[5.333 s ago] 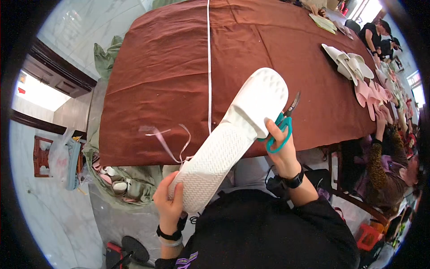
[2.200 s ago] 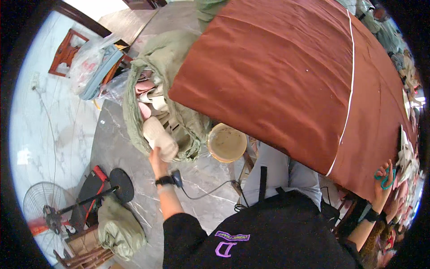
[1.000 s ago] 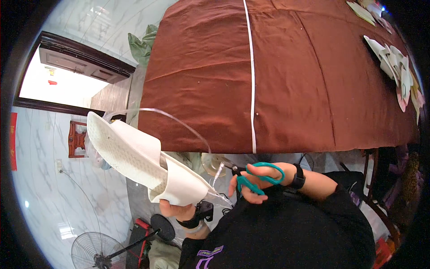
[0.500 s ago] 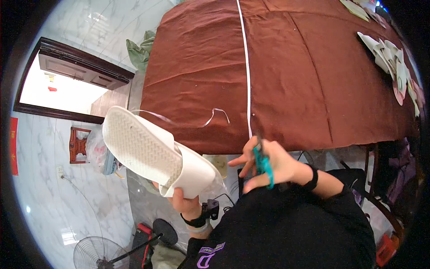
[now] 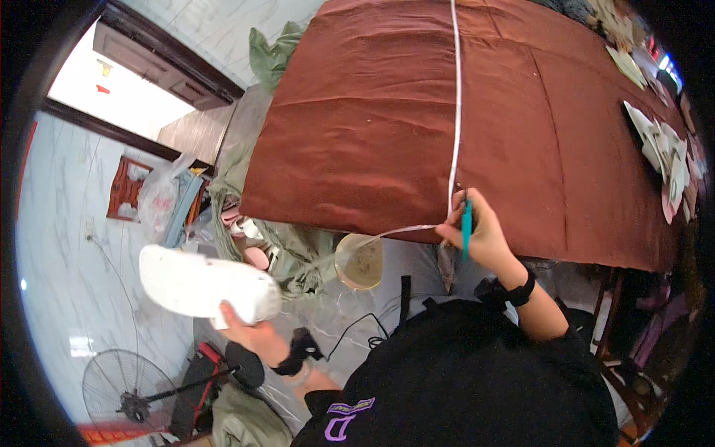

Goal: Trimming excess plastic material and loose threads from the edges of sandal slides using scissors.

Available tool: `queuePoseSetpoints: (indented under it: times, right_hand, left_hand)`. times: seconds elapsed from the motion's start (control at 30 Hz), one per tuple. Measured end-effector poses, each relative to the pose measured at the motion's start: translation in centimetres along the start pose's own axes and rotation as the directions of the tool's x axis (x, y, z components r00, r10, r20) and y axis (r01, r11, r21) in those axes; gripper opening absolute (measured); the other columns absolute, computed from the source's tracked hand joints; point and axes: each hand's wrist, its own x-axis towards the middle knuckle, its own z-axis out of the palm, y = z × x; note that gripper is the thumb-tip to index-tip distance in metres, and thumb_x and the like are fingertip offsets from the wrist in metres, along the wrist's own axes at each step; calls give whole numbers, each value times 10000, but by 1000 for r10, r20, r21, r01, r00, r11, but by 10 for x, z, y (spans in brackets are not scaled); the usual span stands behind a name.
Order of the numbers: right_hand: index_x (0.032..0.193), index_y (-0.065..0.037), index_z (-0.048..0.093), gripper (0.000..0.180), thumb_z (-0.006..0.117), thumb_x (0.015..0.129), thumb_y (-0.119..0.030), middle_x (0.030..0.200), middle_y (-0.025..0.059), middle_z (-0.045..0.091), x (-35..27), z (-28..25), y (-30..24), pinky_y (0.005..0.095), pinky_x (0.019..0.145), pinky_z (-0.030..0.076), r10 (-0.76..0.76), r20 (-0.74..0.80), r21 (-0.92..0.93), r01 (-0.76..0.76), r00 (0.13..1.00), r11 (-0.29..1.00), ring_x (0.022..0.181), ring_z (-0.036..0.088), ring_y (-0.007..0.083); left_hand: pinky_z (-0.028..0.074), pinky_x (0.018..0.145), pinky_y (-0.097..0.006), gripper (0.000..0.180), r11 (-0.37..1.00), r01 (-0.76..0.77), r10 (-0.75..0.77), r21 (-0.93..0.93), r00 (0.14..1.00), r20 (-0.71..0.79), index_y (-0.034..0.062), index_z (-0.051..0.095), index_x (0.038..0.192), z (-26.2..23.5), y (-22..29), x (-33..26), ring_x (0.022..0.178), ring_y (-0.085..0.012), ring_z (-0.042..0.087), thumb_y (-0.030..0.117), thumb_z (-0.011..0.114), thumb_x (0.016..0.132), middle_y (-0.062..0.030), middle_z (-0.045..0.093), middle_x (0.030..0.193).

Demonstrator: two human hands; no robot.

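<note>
Slipper (image 5: 197, 281), smooth, in curled left hand (image 5: 252, 335); scissors (image 5: 467, 229), glossy strip (image 5: 398, 230) in curled right hand (image 5: 485, 238).

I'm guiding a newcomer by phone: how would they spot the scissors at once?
Find the big brown-covered table, then its white stripe. At the stripe's near end is the person's right hand, holding the scissors. Their teal colour sets them apart from the clear strip beside them.

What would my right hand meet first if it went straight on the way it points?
Your right hand points forward and a little left, so most likely the brown tablecloth, around its white strip; how high the hand is above it is unclear.
</note>
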Motion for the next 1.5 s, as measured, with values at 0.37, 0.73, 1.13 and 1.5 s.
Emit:
queuePoseSetpoints:
  times: [0.37,0.73,1.13,1.5]
  right_hand:
    - [1019,-34,420,367,684,766,4,754,51,579,16,93,4,250,577,471,47,314,61,-70,948,996,655,570,96]
    - [1011,-78,447,310,662,792,-30,792,53,593,56,99,6,241,542,442,89,109,316,-119,990,941,658,571,126]
    - [1098,-84,500,373,647,756,-103,838,165,601,48,216,105,398,667,455,25,603,-341,229,797,912,808,600,340]
    - [1128,-24,479,470,712,766,-212,986,136,605,51,188,123,360,716,480,57,541,-456,236,839,858,859,602,237]
  left_hand:
    - [457,924,-491,684,931,-151,297,332,843,-448,84,291,1361,-139,31,8,1162,-335,452,145,660,788,-162,409,1305]
    - [505,850,-491,739,880,-119,443,459,553,-706,50,297,1290,-243,37,-19,1061,-328,519,173,743,713,-162,436,1243]
    - [480,867,-483,511,982,160,-95,103,881,-464,103,356,1273,-145,-59,-21,1107,-298,492,124,601,825,-124,454,1247]
    - [401,958,-405,678,983,183,-173,16,955,-242,74,242,1367,-80,-55,-33,1153,-273,452,41,594,789,-107,411,1281]
